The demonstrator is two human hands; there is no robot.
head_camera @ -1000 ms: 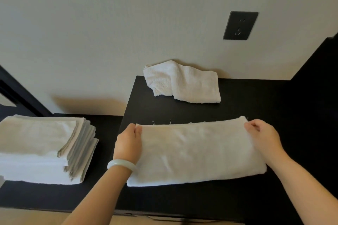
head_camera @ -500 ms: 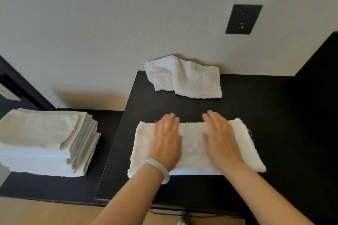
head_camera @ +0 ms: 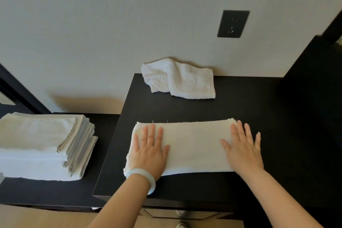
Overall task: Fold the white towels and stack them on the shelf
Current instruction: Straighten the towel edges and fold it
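hands slid apart, left hand (head_camera: 149, 151), right hand (head_camera: 242, 149), flat-fingered on nubby folded towel (head_camera: 192, 146)

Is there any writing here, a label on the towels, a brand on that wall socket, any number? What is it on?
No readable text anywhere.
The black rectangular wall socket plate shows only its slots, no lettering.
The long folded white towel in front, the crumpled white terry towel by the wall, the stack of folded white towels and the pale bangle show no tag, brand or number.
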